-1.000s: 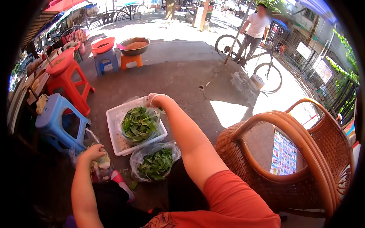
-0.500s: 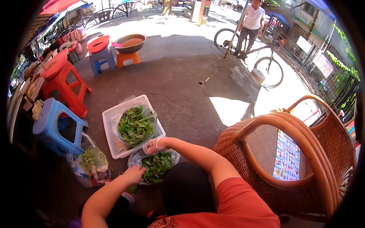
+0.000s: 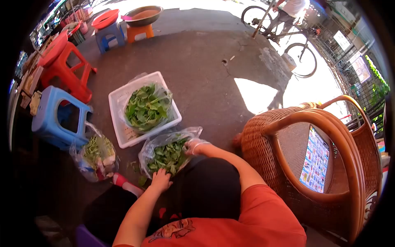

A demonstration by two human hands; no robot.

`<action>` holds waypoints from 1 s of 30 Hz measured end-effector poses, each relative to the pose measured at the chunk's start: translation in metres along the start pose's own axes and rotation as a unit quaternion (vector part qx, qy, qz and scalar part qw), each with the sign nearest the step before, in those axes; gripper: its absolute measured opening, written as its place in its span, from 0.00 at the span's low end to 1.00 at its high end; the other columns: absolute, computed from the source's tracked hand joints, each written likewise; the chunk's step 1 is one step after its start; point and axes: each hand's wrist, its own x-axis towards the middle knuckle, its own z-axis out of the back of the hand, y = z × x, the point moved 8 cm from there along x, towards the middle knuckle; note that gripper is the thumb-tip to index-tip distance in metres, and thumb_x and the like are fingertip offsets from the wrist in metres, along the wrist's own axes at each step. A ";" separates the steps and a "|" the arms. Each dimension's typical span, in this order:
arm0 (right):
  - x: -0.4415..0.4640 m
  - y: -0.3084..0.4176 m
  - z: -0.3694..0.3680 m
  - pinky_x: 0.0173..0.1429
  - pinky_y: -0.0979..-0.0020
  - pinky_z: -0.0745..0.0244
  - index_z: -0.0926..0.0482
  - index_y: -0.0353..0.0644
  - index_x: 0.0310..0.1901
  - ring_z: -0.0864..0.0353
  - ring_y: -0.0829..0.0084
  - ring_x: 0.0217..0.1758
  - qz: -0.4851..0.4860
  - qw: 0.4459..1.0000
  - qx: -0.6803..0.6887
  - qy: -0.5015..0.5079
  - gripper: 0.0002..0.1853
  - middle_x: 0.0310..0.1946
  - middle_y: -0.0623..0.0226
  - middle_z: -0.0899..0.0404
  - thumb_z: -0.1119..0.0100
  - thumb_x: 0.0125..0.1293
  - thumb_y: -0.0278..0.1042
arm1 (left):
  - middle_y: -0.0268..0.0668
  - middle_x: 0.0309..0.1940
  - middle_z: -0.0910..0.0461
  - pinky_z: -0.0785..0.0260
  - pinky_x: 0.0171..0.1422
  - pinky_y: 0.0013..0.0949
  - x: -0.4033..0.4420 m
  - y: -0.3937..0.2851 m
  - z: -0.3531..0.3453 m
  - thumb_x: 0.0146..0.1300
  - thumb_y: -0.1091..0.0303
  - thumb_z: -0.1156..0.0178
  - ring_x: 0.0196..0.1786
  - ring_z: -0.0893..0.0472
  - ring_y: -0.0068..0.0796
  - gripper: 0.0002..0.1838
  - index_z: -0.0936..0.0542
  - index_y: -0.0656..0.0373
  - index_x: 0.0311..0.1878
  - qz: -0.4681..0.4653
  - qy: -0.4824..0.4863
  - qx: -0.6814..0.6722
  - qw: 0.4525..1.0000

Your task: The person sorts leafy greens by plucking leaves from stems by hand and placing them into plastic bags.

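Note:
A clear plastic bag (image 3: pixel 193 131) filled with green leafy vegetables (image 3: pixel 169 154) lies on the ground before me, its mouth spread wide. My left hand (image 3: pixel 161 179) rests at the near edge of the leaves, bare, fingers stretched over them. On the right side of the same bag, my right hand (image 3: pixel 195 145) wears a thin clear glove; its slightly bent fingers press against the leaves, with the tips partly hidden. Just beyond stands a white plastic basket (image 3: pixel 118 128), which holds a second clear bag of leafy greens (image 3: pixel 147 108).
A blue stool (image 3: pixel 61 117) and a bag of stringy vegetables (image 3: pixel 98 154) are at left. Behind them is a red stool (image 3: pixel 76 68). A wicker chair (image 3: pixel 263 140) with a printed sheet (image 3: pixel 314 160) stands at right. A person by a bicycle (image 3: pixel 302 59) is farther off.
My right hand has moved right along the bag, and my left hand has moved right onto the leaves. The bag's mouth is wider. The view has tilted down.

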 end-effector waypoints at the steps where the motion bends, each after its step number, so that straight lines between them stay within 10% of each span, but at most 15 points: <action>1: -0.010 -0.009 0.002 0.49 0.60 0.27 0.23 0.46 0.46 0.22 0.55 0.46 -0.038 0.999 -0.032 0.021 0.21 0.40 0.52 0.21 0.49 0.56 0.50 | 0.44 0.52 0.32 0.43 0.60 0.51 -0.001 -0.004 0.005 0.50 0.57 0.36 0.62 0.39 0.44 0.20 0.24 0.57 0.44 -0.009 -0.009 -0.009 1.000; 7: 0.009 -0.034 -0.015 0.46 0.62 0.29 0.22 0.44 0.43 0.20 0.61 0.41 -0.068 0.987 0.123 -0.075 0.15 0.36 0.56 0.20 0.47 0.53 0.36 | 0.43 0.56 0.33 0.50 0.67 0.53 0.002 0.003 0.006 0.52 0.59 0.37 0.66 0.41 0.44 0.20 0.24 0.57 0.47 0.024 -0.019 -0.047 0.998; 12: 0.060 -0.009 -0.021 0.52 0.65 0.31 0.25 0.40 0.48 0.23 0.58 0.50 -0.013 0.930 0.367 0.011 0.22 0.44 0.52 0.22 0.44 0.55 0.45 | 0.42 0.54 0.32 0.49 0.66 0.51 0.005 0.007 0.008 0.52 0.59 0.38 0.65 0.41 0.43 0.21 0.25 0.56 0.49 0.027 -0.030 -0.081 0.996; 19: 0.042 0.053 -0.014 0.48 0.62 0.28 0.21 0.45 0.47 0.21 0.54 0.42 0.042 0.982 -0.184 -0.025 0.20 0.39 0.53 0.20 0.43 0.57 0.47 | 0.41 0.51 0.30 0.44 0.63 0.48 0.007 0.009 0.020 0.50 0.64 0.37 0.60 0.35 0.42 0.19 0.25 0.56 0.47 0.009 -0.141 -0.117 0.983; 22: 0.030 0.047 0.012 0.47 0.63 0.27 0.19 0.46 0.44 0.20 0.57 0.42 0.043 0.980 0.133 -0.139 0.16 0.38 0.55 0.19 0.45 0.59 0.45 | 0.41 0.47 0.28 0.38 0.56 0.41 0.011 0.010 0.065 0.49 0.70 0.38 0.54 0.31 0.43 0.17 0.24 0.57 0.45 0.019 -0.261 -0.176 0.949; 30: 0.007 0.038 0.018 0.38 0.78 0.32 0.22 0.41 0.38 0.28 0.81 0.31 0.055 0.810 0.583 -0.021 0.12 0.28 0.72 0.23 0.39 0.59 0.39 | 0.41 0.42 0.24 0.37 0.56 0.39 0.035 0.038 0.088 0.51 0.73 0.40 0.50 0.28 0.40 0.16 0.24 0.61 0.45 0.128 -0.322 -0.362 0.865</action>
